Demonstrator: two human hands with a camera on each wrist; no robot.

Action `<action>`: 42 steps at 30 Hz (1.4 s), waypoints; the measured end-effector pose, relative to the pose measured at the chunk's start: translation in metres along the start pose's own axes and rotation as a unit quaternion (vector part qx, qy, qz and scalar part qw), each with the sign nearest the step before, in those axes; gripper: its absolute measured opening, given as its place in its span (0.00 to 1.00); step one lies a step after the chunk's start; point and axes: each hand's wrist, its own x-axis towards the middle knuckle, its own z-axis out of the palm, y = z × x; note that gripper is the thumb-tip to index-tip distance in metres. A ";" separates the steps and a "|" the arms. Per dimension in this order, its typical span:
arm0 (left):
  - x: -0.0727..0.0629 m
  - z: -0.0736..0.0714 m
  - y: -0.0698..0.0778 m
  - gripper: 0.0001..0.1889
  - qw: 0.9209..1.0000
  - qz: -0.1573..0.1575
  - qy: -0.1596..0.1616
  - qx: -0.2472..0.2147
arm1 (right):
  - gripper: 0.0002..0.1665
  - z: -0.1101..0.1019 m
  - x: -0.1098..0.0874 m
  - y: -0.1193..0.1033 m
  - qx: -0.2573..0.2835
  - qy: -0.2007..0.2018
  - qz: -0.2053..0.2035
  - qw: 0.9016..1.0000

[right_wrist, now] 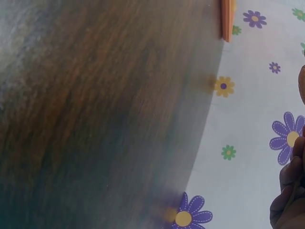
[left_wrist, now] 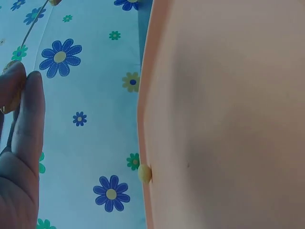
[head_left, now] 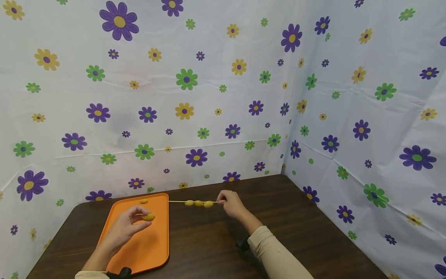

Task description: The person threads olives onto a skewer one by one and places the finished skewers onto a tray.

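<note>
Between thumb and fingers my left hand (head_left: 122, 229) pinches a small yellow oval fruit (head_left: 149, 217), held over the orange tray. My right hand (head_left: 232, 205) grips a thin wooden skewer (head_left: 177, 201) by its right end, above the dark table. Three yellow fruits (head_left: 198, 203) are threaded on the skewer, close to the right fingers. Its bare tip points left toward the tray, a short way from the pinched fruit in the head view. In the right wrist view only part of the right hand (right_wrist: 290, 191) shows at the edge.
Another yellow fruit (head_left: 144, 201) lies near the far edge of the orange tray (head_left: 155, 248), on the table's left side. The dark wood table (head_left: 289, 224) extends to the right. A flower-printed white sheet (head_left: 209, 124) hangs behind the table and along its right side.
</note>
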 end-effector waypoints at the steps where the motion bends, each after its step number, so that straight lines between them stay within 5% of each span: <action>1: 0.001 0.001 0.001 0.20 1.000 -0.012 0.003 -0.007 | 0.09 0.000 0.000 0.000 0.001 0.001 -0.001 1.000; 5: 0.006 0.005 0.002 0.27 0.997 -0.066 0.016 -0.032 | 0.09 0.001 0.000 0.001 0.000 0.001 -0.001 1.000; 13: 0.011 0.016 0.003 0.25 0.989 -0.137 0.041 -0.026 | 0.09 0.001 0.001 0.001 -0.001 -0.002 -0.011 1.000; 30: 0.014 0.034 0.005 0.28 0.981 -0.181 0.049 -0.058 | 0.12 0.008 -0.001 0.002 -0.016 -0.053 -0.053 0.997; 42: 0.013 0.038 0.003 0.30 0.978 -0.192 0.057 -0.059 | 0.13 0.011 -0.004 -0.002 -0.031 -0.048 -0.061 0.997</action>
